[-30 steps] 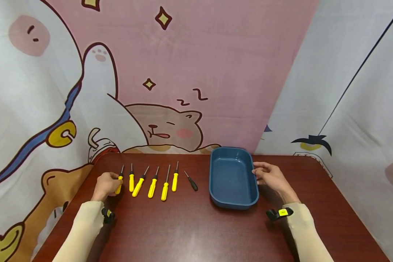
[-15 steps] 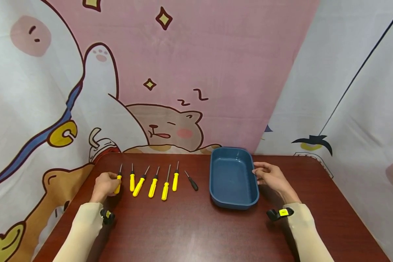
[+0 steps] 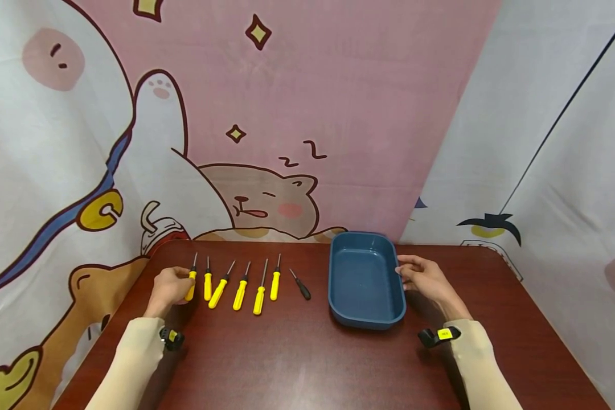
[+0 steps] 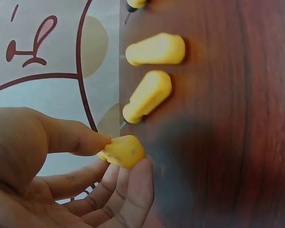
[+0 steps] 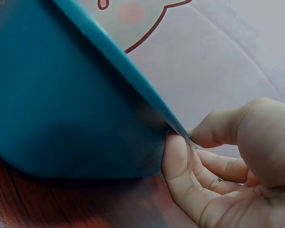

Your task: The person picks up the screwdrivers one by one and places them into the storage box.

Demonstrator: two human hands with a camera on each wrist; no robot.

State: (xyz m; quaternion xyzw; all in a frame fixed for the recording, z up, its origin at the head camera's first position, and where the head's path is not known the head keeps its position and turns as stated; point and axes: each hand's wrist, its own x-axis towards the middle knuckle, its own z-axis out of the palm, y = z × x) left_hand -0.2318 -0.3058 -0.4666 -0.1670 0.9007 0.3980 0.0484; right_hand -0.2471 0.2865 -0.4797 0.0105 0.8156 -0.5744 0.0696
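Note:
My left hand [image 3: 169, 287] pinches the yellow handle of the leftmost screwdriver [image 3: 191, 285], its thin shaft pointing away from me. In the left wrist view the thumb lies on one side of that yellow handle [image 4: 128, 152] and the fingers on the other. Just to its right, a row of yellow-handled screwdrivers [image 3: 207, 286] lies on the table, ending in a small black screwdriver [image 3: 302, 289]. My right hand [image 3: 424, 278] holds the right rim of a blue rectangular tray [image 3: 367, 322]. Thumb and fingers pinch that rim [image 5: 147, 97] in the right wrist view.
The dark red-brown wooden table [image 3: 287, 364] carries everything. A cartoon-printed cloth [image 3: 369, 114] hangs directly behind its back edge. The tray's raised walls stand to the right of the black screwdriver.
The left hand has shifted slightly right and up, and the screwdriver it pinches has moved with it, closer to the neighbouring one. The right hand and the tray stay in place.

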